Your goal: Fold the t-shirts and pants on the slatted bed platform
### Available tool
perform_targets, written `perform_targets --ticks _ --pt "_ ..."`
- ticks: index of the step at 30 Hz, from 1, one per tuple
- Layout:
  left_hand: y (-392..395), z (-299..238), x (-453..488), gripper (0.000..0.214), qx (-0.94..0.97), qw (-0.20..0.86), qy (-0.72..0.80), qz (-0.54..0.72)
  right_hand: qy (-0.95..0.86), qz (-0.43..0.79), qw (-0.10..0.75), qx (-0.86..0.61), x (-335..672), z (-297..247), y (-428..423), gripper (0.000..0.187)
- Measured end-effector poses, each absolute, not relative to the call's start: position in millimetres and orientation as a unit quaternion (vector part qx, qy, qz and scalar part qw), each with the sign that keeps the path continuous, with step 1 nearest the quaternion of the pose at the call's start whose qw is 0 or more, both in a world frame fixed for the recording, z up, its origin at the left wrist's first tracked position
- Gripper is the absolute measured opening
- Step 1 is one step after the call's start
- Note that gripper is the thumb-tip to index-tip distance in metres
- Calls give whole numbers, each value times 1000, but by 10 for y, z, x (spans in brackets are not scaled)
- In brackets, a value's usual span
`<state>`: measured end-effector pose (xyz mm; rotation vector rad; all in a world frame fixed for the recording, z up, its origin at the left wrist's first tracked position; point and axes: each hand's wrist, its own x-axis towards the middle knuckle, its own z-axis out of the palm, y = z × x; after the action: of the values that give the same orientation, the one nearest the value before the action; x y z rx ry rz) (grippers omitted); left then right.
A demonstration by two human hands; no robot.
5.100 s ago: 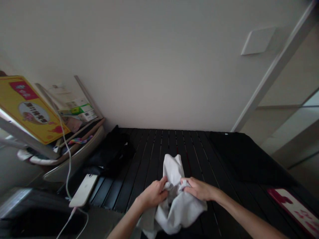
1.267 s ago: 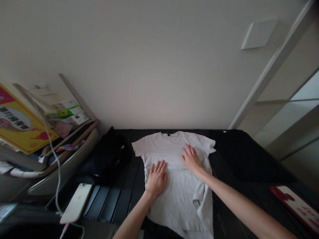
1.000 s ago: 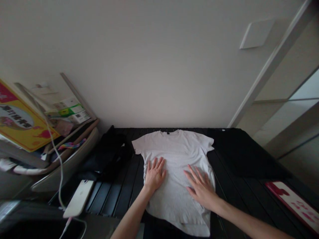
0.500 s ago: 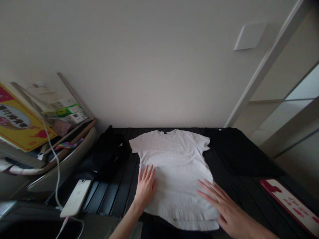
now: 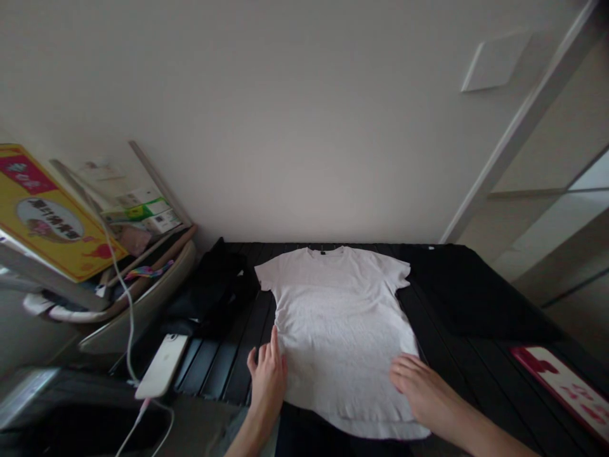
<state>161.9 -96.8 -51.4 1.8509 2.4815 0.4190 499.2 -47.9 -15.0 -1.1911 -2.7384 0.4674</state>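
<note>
So your shirt (image 5: 345,330) was lying face up on the black slatted table (image 5: 214,368), neck toward the wall (image 5: 323,127), both sleeves out, a few wrinkles in the body and the hem nearest you. Your left hand (image 5: 269,384) was at its left edge, fingers loosely spread, nothing gripped. Your right hand (image 5: 421,387) sat on the right edge just above the hem with the fingers bent in. Couldn't tell if you had cloth pinched there.

Now the basket (image 5: 155,292) on your left, that thing was loaded. A big yellow box (image 5: 57,219) leaned in it, with small white-and-green cartons (image 5: 155,212) behind, a pinkish packet (image 5: 136,240) in front of those, and a rainbow strap (image 5: 150,270) by the near rim. A white cable (image 5: 130,317) hung down across it toward your phone (image 5: 162,365).

A black bundle (image 5: 209,298) lay beside the basket, a flat black cloth (image 5: 485,292) right of the shirt, and a red-edged white case (image 5: 564,387) near that.
</note>
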Motion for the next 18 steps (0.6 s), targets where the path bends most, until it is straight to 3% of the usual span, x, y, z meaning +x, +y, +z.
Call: perform_targets --ticks 8,12,15,18 --pt "-947 -229 1875 54 550 157 739 355 -862 344 164 -333 3900 206 -670 55" --pt "-963 -42 2048 57 540 294 668 420 -808 409 266 -330 3514 58 -735 88" --pt "-888 -24 2020 53 532 331 637 449 -780 385 315 -379 3378 -81 -679 73" --pt "-658 -148 1819 45 520 263 690 429 -770 325 306 -457 3384 -152 -575 56"
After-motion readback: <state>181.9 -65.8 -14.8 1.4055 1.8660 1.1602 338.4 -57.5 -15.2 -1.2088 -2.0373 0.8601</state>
